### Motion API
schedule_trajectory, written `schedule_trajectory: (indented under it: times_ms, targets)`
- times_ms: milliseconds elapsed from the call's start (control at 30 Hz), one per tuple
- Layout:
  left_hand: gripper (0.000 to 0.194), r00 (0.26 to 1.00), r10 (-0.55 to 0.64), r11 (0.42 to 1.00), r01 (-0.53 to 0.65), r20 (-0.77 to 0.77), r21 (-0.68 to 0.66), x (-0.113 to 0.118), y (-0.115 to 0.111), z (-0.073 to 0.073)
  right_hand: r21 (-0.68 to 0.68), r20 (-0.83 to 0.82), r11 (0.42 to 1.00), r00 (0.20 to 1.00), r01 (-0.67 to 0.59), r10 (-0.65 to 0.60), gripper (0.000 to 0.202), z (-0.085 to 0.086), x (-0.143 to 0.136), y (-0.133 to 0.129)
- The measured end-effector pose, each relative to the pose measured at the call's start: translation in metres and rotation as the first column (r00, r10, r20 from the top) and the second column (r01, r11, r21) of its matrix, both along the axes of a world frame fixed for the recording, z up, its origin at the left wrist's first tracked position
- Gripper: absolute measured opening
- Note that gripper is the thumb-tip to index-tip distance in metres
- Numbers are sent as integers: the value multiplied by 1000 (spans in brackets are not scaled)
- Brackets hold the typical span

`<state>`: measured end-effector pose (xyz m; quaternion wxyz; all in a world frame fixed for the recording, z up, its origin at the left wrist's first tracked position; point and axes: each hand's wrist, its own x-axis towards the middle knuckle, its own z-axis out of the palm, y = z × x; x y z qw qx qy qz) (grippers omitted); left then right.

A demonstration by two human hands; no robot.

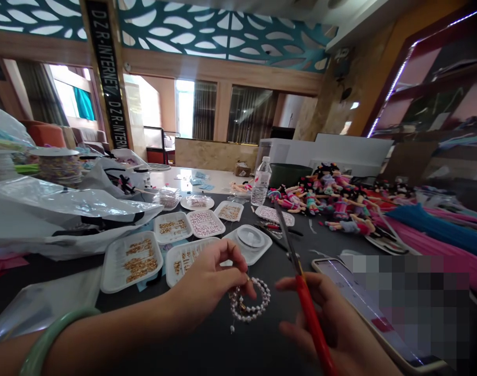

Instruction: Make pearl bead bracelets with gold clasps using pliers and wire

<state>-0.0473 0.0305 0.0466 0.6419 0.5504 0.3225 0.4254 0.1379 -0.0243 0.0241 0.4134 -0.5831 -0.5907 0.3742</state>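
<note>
My left hand pinches a bracelet of pearly white beads by its upper left side. The bracelet hangs in loops, with gold-coloured pieces among the beads and a small bead dangling at the bottom. To its right, my right hand holds a pair of red-handled scissors, whose dark blades point up and away from me. The scissors are apart from the bracelet. Beyond my left hand lie a white tray with small gold pieces and a white tray with a spool.
More trays of gold pieces and pinkish beads stand across the dark table. Pliers lie near a water bottle. Small dolls are heaped at right. A phone lies beside my right hand; plastic bags fill the left.
</note>
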Motion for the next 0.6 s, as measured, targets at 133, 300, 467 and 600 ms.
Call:
schedule_trajectory:
  times_ms: [133, 300, 467, 600]
  targets:
    - [19, 995, -68, 997, 71, 75, -43, -1, 0, -2, -55, -234, 992, 968, -111, 95, 39, 10, -24, 7]
    - [15, 997, -25, 999, 27, 70, -29, -3, 3, -3, 3, -340, 982, 923, -191, 181, 42, 21, -31, 22]
    - [14, 996, -84, 995, 85, 30, -46, -3, 2, -1, 30, -329, 973, 917, -227, 225, 40, 31, -23, 30]
    - [7, 985, -166, 983, 162, -38, -81, -2, 1, -1, 23, -354, 977, 912, -214, 208, 46, 33, -21, 31]
